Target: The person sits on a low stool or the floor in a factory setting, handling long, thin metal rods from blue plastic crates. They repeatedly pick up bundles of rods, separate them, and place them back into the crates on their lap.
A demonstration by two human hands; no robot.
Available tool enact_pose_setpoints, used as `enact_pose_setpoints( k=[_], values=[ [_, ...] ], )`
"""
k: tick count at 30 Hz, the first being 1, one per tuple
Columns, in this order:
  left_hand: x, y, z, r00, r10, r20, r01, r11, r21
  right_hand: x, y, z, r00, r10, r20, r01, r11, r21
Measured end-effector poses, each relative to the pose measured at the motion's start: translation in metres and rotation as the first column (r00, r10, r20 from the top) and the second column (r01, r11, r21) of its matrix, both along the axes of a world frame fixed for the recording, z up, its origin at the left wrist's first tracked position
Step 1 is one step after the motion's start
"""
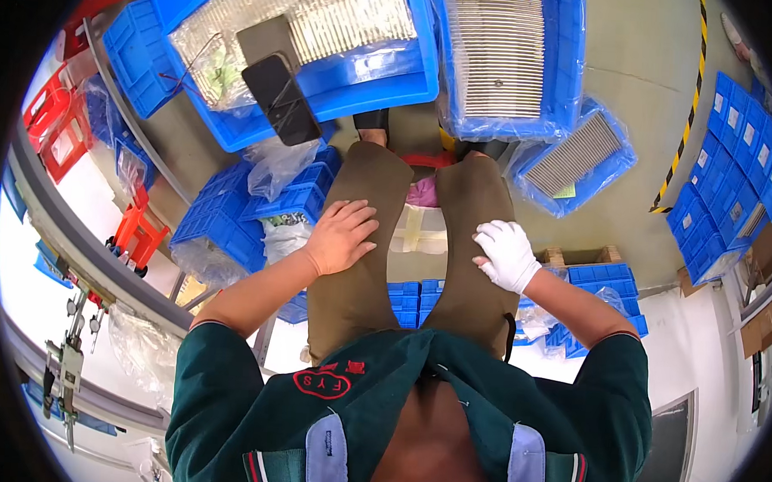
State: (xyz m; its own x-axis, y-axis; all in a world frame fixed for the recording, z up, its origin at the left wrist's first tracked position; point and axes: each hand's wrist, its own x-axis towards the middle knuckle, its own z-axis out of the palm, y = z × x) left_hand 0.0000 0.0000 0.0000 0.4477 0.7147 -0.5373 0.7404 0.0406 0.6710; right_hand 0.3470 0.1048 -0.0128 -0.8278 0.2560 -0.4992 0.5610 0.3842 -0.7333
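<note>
My left hand (341,237) is bare and lies flat on the left thigh of my brown trousers (353,300), its fingers apart. On the right thigh rests my right hand (506,257) in a white glove, fingers loosely bent and slightly apart. Neither hand holds anything. Beyond my knees, a large blue crate (384,84) holds rows of thin silvery pieces in clear plastic. A black phone (280,98) lies across its near side. To its right, another blue crate (566,68) contains a long row of similar thin pieces.
A smaller blue crate (620,156), lined with plastic, sits on the floor at right. Blue crates (223,217) are stacked left of my legs, with others (720,195) at far right. Red stools (141,230) and a curved grey rail (101,254) stand left. Yellow-black tape (686,125) marks the floor.
</note>
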Motion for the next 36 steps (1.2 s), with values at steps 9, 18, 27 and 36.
enact_pose_setpoints(
  k=[9, 18, 27, 36],
  values=[
    [-0.023, 0.023, -0.035, 0.994, 0.026, 0.109, -0.035, 0.996, 0.079, 0.028, 0.047, -0.038, 0.981, 0.153, -0.119, -0.166, 0.979, -0.114],
    [-0.037, 0.042, -0.048, 1.000, 0.019, 0.010, -0.021, 0.967, 0.252, 0.049, 0.086, -0.058, 0.973, 0.185, -0.141, -0.186, 0.983, 0.004],
    [-0.041, 0.025, -0.065, 0.992, 0.075, -0.103, -0.005, 0.830, 0.558, 0.052, 0.079, -0.062, 0.967, 0.211, -0.145, -0.167, 0.950, 0.265],
    [0.008, -0.017, -0.080, 0.971, 0.236, -0.035, -0.094, 0.514, 0.852, 0.046, -0.003, -0.062, 0.922, 0.005, -0.387, 0.260, 0.734, 0.627]
  ],
)
